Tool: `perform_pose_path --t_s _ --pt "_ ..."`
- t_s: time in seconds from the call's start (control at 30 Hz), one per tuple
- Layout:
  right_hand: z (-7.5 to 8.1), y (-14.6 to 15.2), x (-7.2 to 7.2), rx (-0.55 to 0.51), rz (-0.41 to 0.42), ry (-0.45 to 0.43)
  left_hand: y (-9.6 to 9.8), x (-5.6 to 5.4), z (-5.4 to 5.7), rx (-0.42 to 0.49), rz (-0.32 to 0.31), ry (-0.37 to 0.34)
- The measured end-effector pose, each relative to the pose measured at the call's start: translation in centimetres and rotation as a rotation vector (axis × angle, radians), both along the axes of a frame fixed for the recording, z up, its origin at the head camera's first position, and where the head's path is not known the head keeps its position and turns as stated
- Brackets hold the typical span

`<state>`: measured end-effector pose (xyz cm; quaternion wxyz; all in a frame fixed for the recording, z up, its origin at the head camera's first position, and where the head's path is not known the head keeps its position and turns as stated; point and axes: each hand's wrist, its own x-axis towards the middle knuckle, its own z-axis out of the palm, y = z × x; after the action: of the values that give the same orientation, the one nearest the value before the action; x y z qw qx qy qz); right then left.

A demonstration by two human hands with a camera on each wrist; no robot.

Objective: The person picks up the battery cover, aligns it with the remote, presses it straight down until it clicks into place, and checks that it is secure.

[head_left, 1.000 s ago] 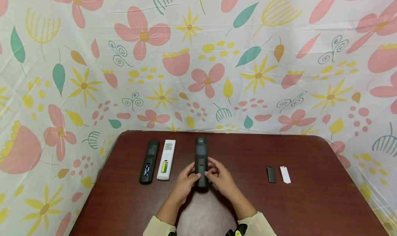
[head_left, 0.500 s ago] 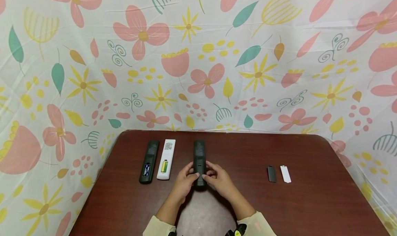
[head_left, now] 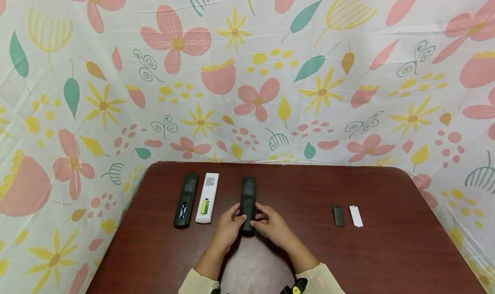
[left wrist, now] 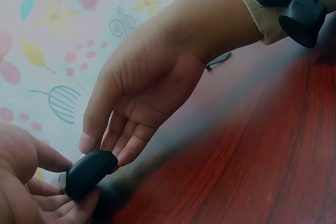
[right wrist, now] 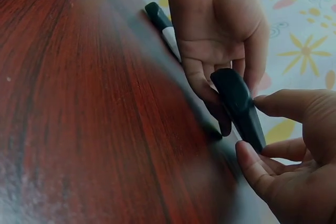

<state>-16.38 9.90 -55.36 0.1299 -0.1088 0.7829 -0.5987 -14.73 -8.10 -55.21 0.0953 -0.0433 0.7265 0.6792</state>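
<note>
A dark remote control is held between both hands in the head view, its back with a label and a closed cover facing up. My left hand grips its left side, thumb on the back. On the opposite edge my right hand pinches the lower part, thumb also on the back. The wrist views show the remote's near end raised off the table, fingers curled beneath it. Left of it lie a second dark remote with blue batteries showing and a white remote with yellow-green batteries showing.
To the right on the brown table lie a small dark battery cover and a white battery cover, side by side. A flower-patterned cloth hangs behind the table and along both sides.
The held remote has shifted slightly left and a little away from its earlier spot, its far end now lower in view. Both hands keep their grip and move with it.
</note>
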Motion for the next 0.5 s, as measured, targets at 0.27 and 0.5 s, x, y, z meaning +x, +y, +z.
perform_pose_path --t_s 0.27,0.5 --pt "-0.15 -0.22 0.06 0.021 0.047 -0.019 0.09 -0.09 -0.06 -0.174 0.037 0.043" --pt "-0.21 -0.16 0.17 0.069 0.066 0.006 0.12 -0.13 -0.25 -0.327 0.067 0.098"
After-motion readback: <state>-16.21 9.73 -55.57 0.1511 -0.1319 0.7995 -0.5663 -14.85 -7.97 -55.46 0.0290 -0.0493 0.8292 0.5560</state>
